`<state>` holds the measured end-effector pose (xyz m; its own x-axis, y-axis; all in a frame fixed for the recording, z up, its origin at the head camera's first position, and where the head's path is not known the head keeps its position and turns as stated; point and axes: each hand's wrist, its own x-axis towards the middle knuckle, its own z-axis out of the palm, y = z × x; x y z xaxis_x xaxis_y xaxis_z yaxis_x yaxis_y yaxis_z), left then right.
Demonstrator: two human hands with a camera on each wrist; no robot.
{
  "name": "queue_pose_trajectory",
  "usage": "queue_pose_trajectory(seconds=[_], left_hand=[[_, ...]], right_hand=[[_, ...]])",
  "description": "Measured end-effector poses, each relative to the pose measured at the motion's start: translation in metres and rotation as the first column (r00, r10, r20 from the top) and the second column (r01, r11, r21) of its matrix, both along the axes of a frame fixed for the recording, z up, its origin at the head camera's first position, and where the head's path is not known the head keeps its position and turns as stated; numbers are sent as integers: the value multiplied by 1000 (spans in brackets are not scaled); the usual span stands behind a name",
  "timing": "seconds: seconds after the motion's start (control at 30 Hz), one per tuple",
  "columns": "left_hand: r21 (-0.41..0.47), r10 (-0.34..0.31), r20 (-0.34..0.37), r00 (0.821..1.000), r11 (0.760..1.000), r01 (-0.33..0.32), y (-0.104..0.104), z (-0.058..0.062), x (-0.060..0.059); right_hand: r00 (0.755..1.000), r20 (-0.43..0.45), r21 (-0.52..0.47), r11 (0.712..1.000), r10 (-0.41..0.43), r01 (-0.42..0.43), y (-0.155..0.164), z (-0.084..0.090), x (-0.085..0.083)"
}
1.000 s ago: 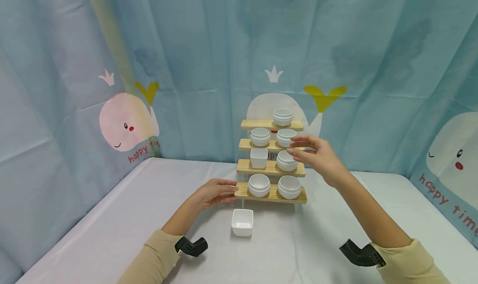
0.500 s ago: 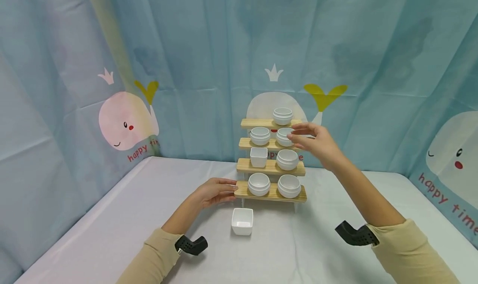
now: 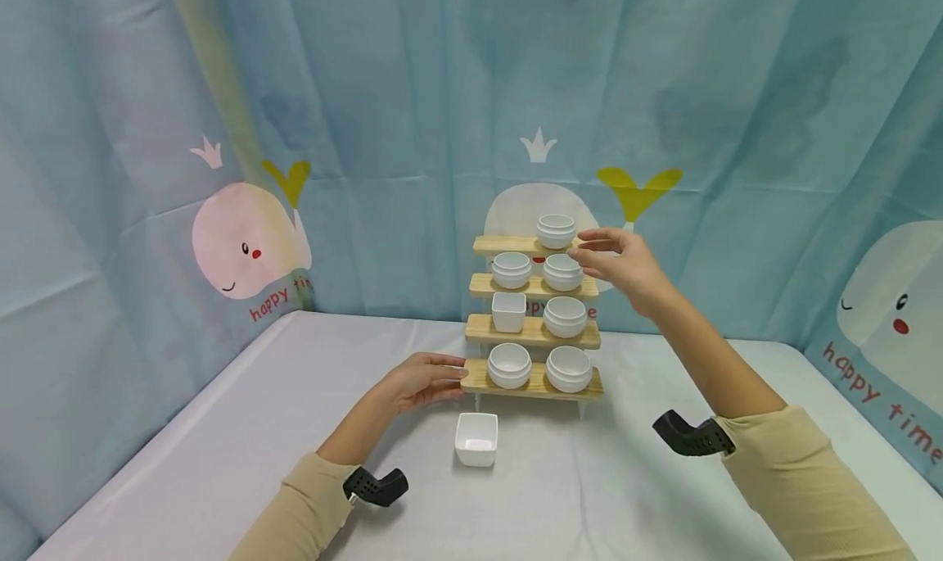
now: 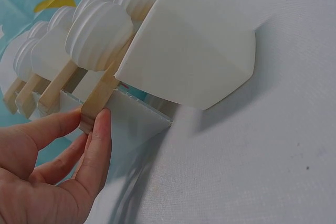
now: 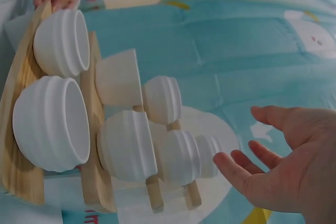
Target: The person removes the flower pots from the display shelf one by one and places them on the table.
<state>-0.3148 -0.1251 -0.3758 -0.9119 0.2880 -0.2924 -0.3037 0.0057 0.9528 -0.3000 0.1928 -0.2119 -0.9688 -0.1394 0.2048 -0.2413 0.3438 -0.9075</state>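
Observation:
A stepped wooden rack (image 3: 532, 288) with four shelves stands at the back of the table and carries several white round bowls and one square cup (image 3: 509, 311). My left hand (image 3: 435, 378) pinches the left end of the bottom shelf (image 4: 94, 106) between thumb and fingers (image 4: 100, 135). My right hand (image 3: 600, 254) hovers open and holds nothing, its fingers spread beside the top shelf's right end, close to the top bowl (image 3: 556, 230) and the second shelf's right bowl (image 3: 563, 271). The right wrist view shows that hand (image 5: 262, 156) apart from the bowls (image 5: 126, 145).
A white square dish (image 3: 476, 439) lies on the white tablecloth (image 3: 221, 463) just in front of the rack, right of my left forearm. Blue curtains with whale prints (image 3: 250, 246) close in the table at the back and both sides.
My right hand has risen from beside the third shelf's right bowl to the level of the top shelf. My left hand has stayed on the bottom shelf's end.

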Motion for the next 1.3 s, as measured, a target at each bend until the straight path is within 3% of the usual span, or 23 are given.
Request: queue_pose_trajectory(seconds=[0.4,1.3], left_hand=[[13,-7,-9,1000,1000,7,1,1,4],[22,-8,-20,1000,1000,9,3,-1,3]], right_hand=[[999,-14,26,999,-42,42,0,5,-21],[993,49,44,993,-111,109,-7,14,-54]])
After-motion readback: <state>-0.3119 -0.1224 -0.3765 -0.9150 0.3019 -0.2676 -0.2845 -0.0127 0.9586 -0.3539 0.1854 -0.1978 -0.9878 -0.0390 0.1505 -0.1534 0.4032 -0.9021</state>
